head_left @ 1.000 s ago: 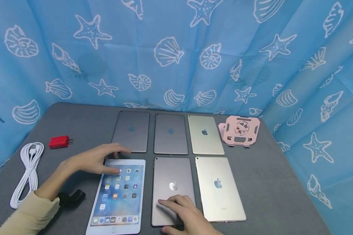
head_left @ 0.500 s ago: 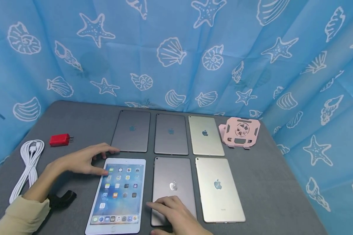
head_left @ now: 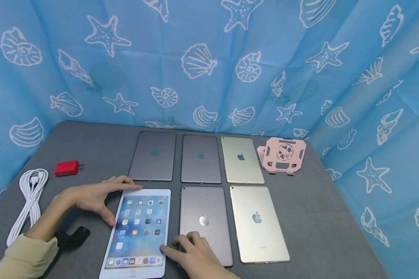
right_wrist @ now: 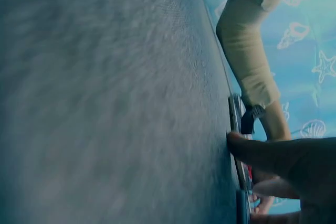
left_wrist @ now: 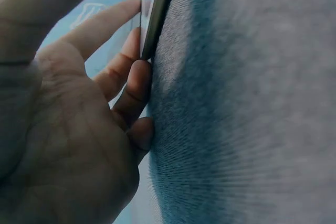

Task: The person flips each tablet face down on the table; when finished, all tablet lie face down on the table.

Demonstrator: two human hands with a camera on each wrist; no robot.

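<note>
A white tablet (head_left: pixel 141 237) lies face up at the front left, its screen lit with app icons. My left hand (head_left: pixel 92 197) is spread around its upper left corner, one finger along the top edge and the thumb at the left edge. In the left wrist view, fingertips (left_wrist: pixel 139 69) meet the tablet's edge close over the cloth. My right hand (head_left: pixel 195 254) reaches across the lower part of a grey tablet (head_left: pixel 211 207) lying face down, a fingertip at the white tablet's lower right edge. Beside it lies a silver tablet (head_left: pixel 262 232), also face down.
Behind stand two dark grey tablets (head_left: pixel 153 157) (head_left: pixel 201 161) and a gold one (head_left: pixel 242 162), all lying back up. A pink folding stand (head_left: pixel 283 155) is at the back right. Left are a red plug (head_left: pixel 66 168) and a coiled white cable (head_left: pixel 29 203). A blue curtain (head_left: pixel 139 73) hangs behind.
My left hand has drawn back off the white tablet's screen to its upper left edges. The right hand has shifted left from the grey tablet to the white one's edge.
</note>
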